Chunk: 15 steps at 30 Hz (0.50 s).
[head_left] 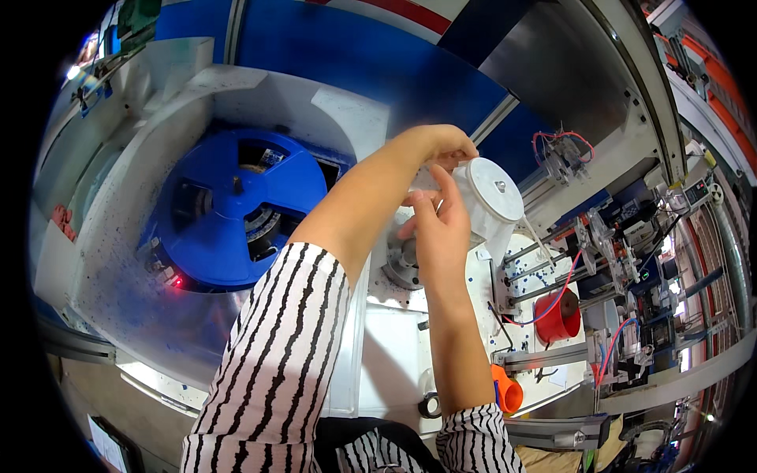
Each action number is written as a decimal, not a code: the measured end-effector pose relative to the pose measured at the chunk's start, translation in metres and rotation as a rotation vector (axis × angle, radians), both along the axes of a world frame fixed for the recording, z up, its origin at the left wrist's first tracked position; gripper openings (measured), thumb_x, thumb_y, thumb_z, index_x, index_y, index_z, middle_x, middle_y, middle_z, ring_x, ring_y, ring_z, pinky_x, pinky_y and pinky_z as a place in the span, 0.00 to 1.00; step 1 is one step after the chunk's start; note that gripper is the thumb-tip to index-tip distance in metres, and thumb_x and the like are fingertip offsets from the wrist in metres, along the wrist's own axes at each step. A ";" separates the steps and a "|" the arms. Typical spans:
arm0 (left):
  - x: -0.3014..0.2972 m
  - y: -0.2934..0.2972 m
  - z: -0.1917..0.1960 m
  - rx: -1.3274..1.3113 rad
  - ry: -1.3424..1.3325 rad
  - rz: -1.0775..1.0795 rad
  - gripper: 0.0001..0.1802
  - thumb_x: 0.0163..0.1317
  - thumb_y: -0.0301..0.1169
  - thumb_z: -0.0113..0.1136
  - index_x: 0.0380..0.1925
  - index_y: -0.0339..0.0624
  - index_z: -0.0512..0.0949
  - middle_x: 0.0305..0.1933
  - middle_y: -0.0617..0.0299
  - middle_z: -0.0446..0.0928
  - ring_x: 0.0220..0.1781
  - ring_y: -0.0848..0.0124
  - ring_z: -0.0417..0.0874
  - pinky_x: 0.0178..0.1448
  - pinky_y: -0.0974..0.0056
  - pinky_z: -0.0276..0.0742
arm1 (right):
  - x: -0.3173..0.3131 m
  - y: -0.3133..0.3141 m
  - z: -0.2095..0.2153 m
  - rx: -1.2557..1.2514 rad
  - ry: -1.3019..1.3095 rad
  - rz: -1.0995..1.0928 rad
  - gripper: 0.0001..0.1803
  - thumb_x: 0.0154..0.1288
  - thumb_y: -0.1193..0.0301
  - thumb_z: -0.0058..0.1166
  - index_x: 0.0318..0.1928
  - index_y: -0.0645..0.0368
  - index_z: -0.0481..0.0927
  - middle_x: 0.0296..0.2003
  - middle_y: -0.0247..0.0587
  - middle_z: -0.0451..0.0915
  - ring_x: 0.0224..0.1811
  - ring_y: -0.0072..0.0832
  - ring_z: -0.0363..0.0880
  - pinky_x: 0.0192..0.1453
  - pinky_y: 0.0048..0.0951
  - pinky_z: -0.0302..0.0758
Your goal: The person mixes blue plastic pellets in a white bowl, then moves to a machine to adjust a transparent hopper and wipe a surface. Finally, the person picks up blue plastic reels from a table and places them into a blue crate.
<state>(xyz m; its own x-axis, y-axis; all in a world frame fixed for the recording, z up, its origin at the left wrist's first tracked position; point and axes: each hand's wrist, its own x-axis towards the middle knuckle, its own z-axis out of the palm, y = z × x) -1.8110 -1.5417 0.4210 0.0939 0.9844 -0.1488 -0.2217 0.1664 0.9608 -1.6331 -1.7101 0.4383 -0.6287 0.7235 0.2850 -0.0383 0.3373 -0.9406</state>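
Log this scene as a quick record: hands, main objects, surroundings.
left hand: by the upper edge of the white cylinder; contact unclear
right hand: fingers partly bent, left of the cylinder; grip unclear
sleeves: white with black wavy stripes
left side: blue slotted disc inside a pale curved enclosure
right side: red container; orange container nearer the person
indicator: red light lit by the disc's lower left

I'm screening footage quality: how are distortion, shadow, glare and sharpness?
Head view: fisheye distortion bows the metal beam, corners black; head view: a shadow darkens the white surface between the forearms; head view: a bright light glares at upper left; head view: the right hand looks fairly sharp.
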 end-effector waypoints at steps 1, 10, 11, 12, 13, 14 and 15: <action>-0.008 0.005 -0.007 0.021 0.037 0.004 0.09 0.57 0.32 0.58 0.33 0.41 0.83 0.36 0.57 0.82 0.39 0.67 0.80 0.48 0.62 0.72 | -0.003 -0.004 0.001 -0.002 0.012 0.019 0.28 0.68 0.74 0.46 0.66 0.71 0.61 0.34 0.43 0.82 0.21 0.19 0.74 0.26 0.20 0.71; -0.007 0.015 -0.026 0.262 0.440 -0.044 0.13 0.61 0.33 0.57 0.44 0.45 0.82 0.44 0.58 0.83 0.46 0.67 0.80 0.50 0.61 0.74 | 0.006 -0.006 0.003 -0.065 -0.022 0.006 0.27 0.68 0.75 0.44 0.67 0.69 0.60 0.32 0.42 0.80 0.21 0.20 0.74 0.29 0.22 0.71; -0.007 0.024 -0.035 0.357 0.574 -0.072 0.13 0.61 0.32 0.57 0.46 0.45 0.81 0.43 0.57 0.83 0.46 0.65 0.81 0.50 0.61 0.75 | 0.008 -0.003 0.000 -0.075 -0.022 -0.010 0.27 0.68 0.75 0.44 0.66 0.69 0.60 0.32 0.42 0.80 0.21 0.20 0.73 0.29 0.22 0.71; -0.014 0.024 -0.040 0.449 0.723 -0.072 0.14 0.60 0.30 0.57 0.47 0.45 0.81 0.43 0.56 0.83 0.45 0.64 0.81 0.49 0.61 0.75 | 0.008 -0.006 0.000 -0.085 -0.015 -0.007 0.27 0.68 0.75 0.44 0.66 0.69 0.61 0.32 0.42 0.80 0.21 0.20 0.73 0.28 0.22 0.71; -0.023 0.023 -0.045 0.538 0.870 -0.057 0.15 0.60 0.28 0.57 0.48 0.45 0.80 0.43 0.56 0.83 0.45 0.62 0.82 0.49 0.61 0.76 | 0.009 -0.010 0.002 -0.094 -0.004 0.009 0.26 0.68 0.75 0.44 0.66 0.69 0.61 0.32 0.42 0.80 0.21 0.20 0.73 0.28 0.22 0.71; -0.021 0.020 -0.045 0.698 1.071 -0.051 0.16 0.59 0.27 0.58 0.48 0.46 0.80 0.44 0.55 0.83 0.45 0.61 0.82 0.49 0.61 0.76 | 0.012 -0.008 0.001 -0.100 0.000 0.006 0.26 0.68 0.75 0.44 0.66 0.69 0.62 0.32 0.42 0.80 0.21 0.20 0.73 0.28 0.22 0.71; -0.018 0.016 -0.046 0.750 1.161 -0.042 0.16 0.58 0.27 0.59 0.48 0.45 0.80 0.44 0.54 0.83 0.45 0.59 0.83 0.49 0.60 0.76 | 0.015 -0.007 0.001 -0.106 0.005 0.006 0.26 0.68 0.75 0.43 0.65 0.69 0.62 0.32 0.42 0.80 0.21 0.20 0.73 0.28 0.22 0.71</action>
<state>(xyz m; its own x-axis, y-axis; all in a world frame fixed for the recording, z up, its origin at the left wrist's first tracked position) -1.8294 -1.5253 0.3754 0.3136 0.8625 0.3973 0.7518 -0.4810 0.4509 -1.6179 -1.7175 0.4392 -0.6322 0.7459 0.2099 -0.0446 0.2354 -0.9709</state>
